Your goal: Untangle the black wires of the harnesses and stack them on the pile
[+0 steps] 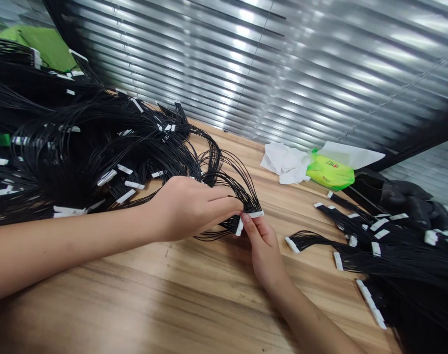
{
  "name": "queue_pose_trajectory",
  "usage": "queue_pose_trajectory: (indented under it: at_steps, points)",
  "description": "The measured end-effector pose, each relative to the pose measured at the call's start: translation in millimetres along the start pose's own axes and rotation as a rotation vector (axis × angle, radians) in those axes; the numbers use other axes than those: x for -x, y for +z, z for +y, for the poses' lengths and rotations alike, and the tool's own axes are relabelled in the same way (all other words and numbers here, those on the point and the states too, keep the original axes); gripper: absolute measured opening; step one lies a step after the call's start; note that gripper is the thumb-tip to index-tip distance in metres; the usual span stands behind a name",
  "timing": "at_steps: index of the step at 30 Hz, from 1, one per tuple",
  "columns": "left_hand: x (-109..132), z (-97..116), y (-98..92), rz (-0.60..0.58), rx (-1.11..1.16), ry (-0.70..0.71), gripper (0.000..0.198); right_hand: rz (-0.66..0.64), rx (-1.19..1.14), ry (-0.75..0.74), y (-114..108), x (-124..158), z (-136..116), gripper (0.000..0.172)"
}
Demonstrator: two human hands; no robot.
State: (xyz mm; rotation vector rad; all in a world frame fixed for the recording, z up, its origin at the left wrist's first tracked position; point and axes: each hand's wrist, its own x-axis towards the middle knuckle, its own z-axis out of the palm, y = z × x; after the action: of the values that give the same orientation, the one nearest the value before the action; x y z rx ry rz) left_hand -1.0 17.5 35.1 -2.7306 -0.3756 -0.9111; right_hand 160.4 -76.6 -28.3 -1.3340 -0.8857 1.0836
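Black wires with white connectors at their ends run from a large heap at the left to the middle of the table. My right hand (266, 246) pinches a white connector (255, 214) between thumb and fingers. Beside it my left hand (194, 206) is closed, its fingertips at the wires next to that connector. A second white connector (239, 227) hangs just below the fingertips, tilted. What exactly lies between the left fingertips is hidden.
A big heap of black wire harnesses (135, 142) covers the left side of the wooden table (172, 305). More harnesses (411, 260) lie at the right. Near the blinds (227, 64) are crumpled white paper (285, 162) and a green packet (330, 172).
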Motion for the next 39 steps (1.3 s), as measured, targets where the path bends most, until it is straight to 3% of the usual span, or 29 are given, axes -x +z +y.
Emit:
queue_pose_trajectory:
  at_steps: [7,13,15,17,19,21,28,34,39]
  points:
    - [1.4,-8.8,4.5,0.048,-0.036,-0.065,0.014,0.004,0.009,0.006,-0.7,1.0,1.3,0.031]
    - [0.1,-21.4,6.4,0.002,-0.105,-0.102,0.021,-0.011,0.006,0.000,-0.9,1.3,1.8,0.032]
    - [0.2,-21.2,5.1,0.014,-0.069,-0.004,0.033,-0.013,0.000,0.004,-1.3,1.0,1.5,0.031]
    - [1.1,-19.9,4.3,0.035,-0.009,0.220,0.042,-0.009,-0.014,0.010,-1.8,0.7,1.2,0.031]
    - [2.3,-19.0,4.2,0.035,0.027,0.423,0.036,-0.005,-0.025,0.014,-2.1,0.3,1.3,0.031]
    - [2.8,-19.3,4.6,0.017,0.010,0.479,0.026,-0.001,-0.028,0.013,-2.4,-0.2,1.7,0.031]
    - [-0.3,-22.1,8.3,0.040,-0.074,0.419,0.019,0.028,-0.012,0.016,-1.2,-1.5,1.4,0.034]
    - [-1.4,-19.9,14.5,-0.047,-0.063,0.344,0.018,0.042,-0.031,-0.011,-0.9,-1.7,0.1,0.033]
    - [-0.5,-12.9,16.9,-0.140,0.028,0.139,0.017,0.090,-0.018,-0.034,-0.7,-2.8,1.5,0.030]
